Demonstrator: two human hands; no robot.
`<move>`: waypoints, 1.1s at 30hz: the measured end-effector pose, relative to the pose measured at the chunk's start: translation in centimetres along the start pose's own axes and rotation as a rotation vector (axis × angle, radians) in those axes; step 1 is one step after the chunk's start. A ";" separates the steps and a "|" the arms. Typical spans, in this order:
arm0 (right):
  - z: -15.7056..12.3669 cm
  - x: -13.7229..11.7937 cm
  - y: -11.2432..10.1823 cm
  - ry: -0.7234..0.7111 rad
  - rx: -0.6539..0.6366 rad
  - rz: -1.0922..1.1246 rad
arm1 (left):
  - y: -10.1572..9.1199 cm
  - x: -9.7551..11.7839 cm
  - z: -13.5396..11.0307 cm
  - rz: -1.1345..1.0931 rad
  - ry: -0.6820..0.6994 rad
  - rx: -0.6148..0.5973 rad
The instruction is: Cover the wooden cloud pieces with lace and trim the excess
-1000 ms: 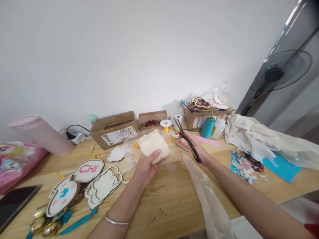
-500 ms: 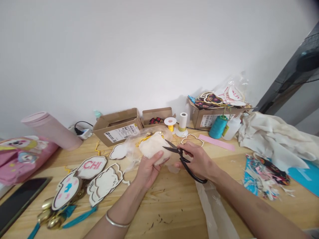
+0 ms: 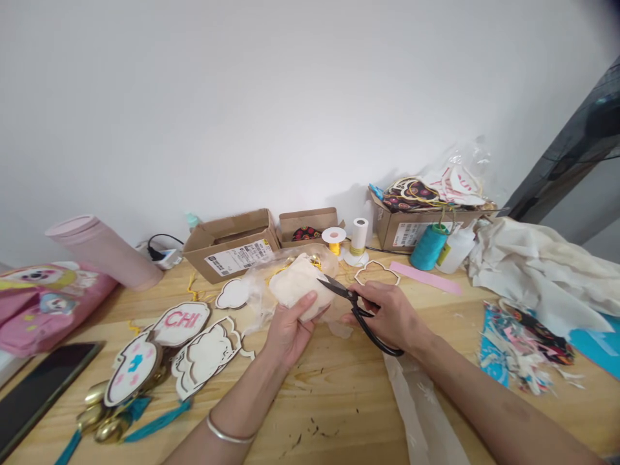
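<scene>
Between the thumb and fingers of my left hand [image 3: 293, 326] is a cream piece of fabric [image 3: 298, 284], roughly cloud-shaped and facing up. My right hand [image 3: 387, 313] grips the black handles of a pair of scissors [image 3: 347, 296]. Their blades point left, nearly together, with the tips at the fabric's right edge. Whether the blades bite into the cloth I cannot tell. Behind the fabric lies a crumpled clear plastic bag [image 3: 256, 290] with yellow cord partly showing. A thin wooden outline frame [image 3: 378, 272] rests just beyond my right hand.
Cardboard boxes [image 3: 232, 248] stand along the wall, beside spools [image 3: 359, 239] and a teal thread cone [image 3: 429, 247]. At left lie wooden cloud plaques [image 3: 181, 324], brass bells [image 3: 112, 427] and a phone [image 3: 46, 394]. Fabric scraps [image 3: 526, 349] and cream cloth [image 3: 533, 271] are at right.
The scissor blades have come closer together at the fabric's right edge. Both hands keep nearly the same place, and the whole view has shifted slightly.
</scene>
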State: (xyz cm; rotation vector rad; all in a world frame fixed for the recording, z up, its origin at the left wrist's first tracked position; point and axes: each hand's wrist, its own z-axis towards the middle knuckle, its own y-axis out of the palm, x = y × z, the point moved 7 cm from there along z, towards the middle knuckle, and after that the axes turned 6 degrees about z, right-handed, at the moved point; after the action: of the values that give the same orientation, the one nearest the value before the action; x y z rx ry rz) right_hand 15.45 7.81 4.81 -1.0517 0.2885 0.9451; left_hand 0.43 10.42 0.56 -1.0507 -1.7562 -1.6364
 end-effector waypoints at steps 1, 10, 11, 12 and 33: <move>0.0 0.0 0.0 -0.006 0.002 -0.007 | 0.0 0.0 0.0 0.002 0.000 0.001; 0.0 0.1 -0.2 -0.027 -0.024 -0.067 | -0.2 0.0 -0.1 0.035 -0.013 0.009; -0.1 0.2 -0.2 -0.028 -0.029 -0.071 | -0.2 0.0 0.0 0.039 -0.013 0.010; -0.1 0.2 -0.2 -0.031 -0.035 -0.074 | -0.2 0.0 0.0 0.043 -0.015 0.009; 0.2 0.3 -1.0 -0.107 -0.068 -0.194 | -0.3 0.1 0.0 0.075 -0.002 -0.039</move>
State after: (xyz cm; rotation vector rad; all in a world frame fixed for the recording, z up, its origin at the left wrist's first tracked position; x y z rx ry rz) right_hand 16.39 7.96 5.33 -1.0662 0.0646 0.8377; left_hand 0.10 10.44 0.45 -1.1222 -1.6718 -1.6308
